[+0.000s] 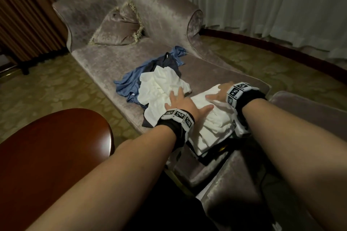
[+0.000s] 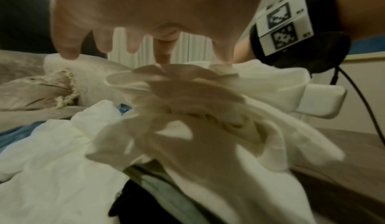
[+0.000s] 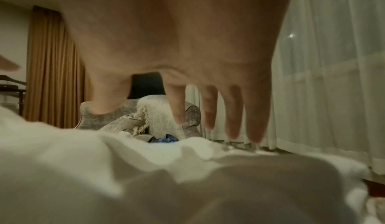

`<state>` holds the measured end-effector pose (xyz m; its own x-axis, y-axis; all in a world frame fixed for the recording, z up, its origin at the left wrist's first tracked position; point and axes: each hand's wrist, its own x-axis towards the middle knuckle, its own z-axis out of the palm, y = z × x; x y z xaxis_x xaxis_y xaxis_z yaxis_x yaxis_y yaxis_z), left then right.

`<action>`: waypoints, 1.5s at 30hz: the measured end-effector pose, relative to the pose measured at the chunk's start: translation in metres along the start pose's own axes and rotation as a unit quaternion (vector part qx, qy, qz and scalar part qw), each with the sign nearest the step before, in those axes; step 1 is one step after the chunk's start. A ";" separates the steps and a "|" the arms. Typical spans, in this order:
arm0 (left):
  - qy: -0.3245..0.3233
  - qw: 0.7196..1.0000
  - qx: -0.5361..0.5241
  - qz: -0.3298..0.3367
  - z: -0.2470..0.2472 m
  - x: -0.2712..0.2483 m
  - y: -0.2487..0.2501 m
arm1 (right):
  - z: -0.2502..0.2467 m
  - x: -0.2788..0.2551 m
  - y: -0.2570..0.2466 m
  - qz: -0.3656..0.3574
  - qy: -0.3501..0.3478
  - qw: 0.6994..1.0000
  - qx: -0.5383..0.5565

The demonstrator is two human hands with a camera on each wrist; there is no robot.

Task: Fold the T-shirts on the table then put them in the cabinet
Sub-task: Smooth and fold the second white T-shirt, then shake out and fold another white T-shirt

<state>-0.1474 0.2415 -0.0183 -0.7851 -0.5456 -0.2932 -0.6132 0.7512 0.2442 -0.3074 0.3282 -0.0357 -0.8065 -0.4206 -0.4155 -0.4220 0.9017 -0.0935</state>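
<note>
Polished red-brown wood of the round table (image 1: pixel 56 148) curved off to my left, and beside it my left hand (image 1: pixel 183 102) lay flat with fingers spread on the white T-shirt (image 1: pixel 212 118), which sat on the near end of the velvet chaise (image 1: pixel 105 62) atop darker clothes. My right hand (image 1: pixel 219 93) pressed the shirt's far right corner, fingers straight and slightly apart, close to the cushion's edge. Beyond them a crumpled white shirt (image 1: pixel 161 84) and a blue shirt (image 1: pixel 129 84) lay heaped, with bare seat farther on.
</note>
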 end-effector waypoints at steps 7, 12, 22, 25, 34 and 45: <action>-0.098 0.995 -0.027 -0.020 0.049 0.008 -0.016 | 0.036 -0.005 -0.004 0.049 -0.081 0.994 -0.060; -0.120 0.992 -0.017 -0.033 0.071 0.011 -0.023 | 0.061 0.004 -0.003 0.044 -0.078 0.995 -0.031; -0.133 0.990 -0.032 -0.027 0.080 0.016 -0.034 | 0.078 0.009 -0.005 0.069 -0.081 0.993 -0.044; -0.147 0.988 -0.032 -0.032 0.076 0.015 -0.034 | 0.078 0.007 -0.007 0.073 -0.075 0.993 -0.048; -0.159 0.979 -0.128 0.018 0.034 0.017 -0.051 | 0.032 0.015 -0.029 0.044 -0.045 0.997 -0.038; 0.015 0.956 -0.262 -0.135 -0.057 0.036 -0.182 | -0.023 0.030 -0.191 -0.062 -0.020 0.995 0.080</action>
<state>-0.0693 0.0641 -0.0210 -0.5889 -0.7094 -0.3871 -0.7478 0.2966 0.5940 -0.2607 0.1415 -0.0095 -0.7343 -0.5277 -0.4270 -0.4435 0.8492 -0.2867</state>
